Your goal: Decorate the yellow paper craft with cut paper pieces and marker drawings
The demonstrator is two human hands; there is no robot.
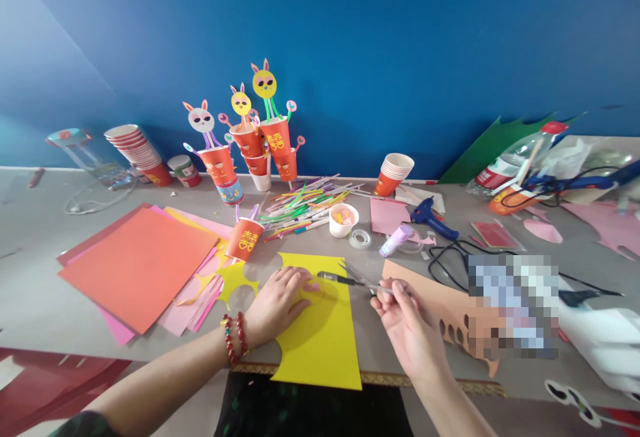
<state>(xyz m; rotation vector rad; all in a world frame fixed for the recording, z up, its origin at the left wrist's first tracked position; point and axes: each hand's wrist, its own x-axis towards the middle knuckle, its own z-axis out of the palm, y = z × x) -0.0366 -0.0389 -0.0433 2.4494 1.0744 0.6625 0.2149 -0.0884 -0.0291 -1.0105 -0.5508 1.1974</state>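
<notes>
Clamps a slim silver-and-black metal tool (367,282), probably scissors, between thumb and fingers of the right grip (404,317). Points 2 tapering prongs, spread apart, leftward and away from that grip, toward the right side of a bright yellow paper sheet (324,347). Cannot tell whether a small dark piece (327,277) just past them belongs to the tool.

Rests the left grip (280,304) palm down on the sheet's left part, thumb apart from fingers, clamped on nothing that shows.

Places the sheet under and right of the left grip, just left of the right grip. Runs its long axis from the wall side toward the body, past the near edge of the grey worktop (35,257), across the tool's line. Makes the left grip nearer, in contact; leaves the right grip just beside the sheet, apart.

Has a yellow paper offcut with round cutouts (234,280) beside the left grip, a peach-coloured paper sheet (445,302) beside the right.
</notes>
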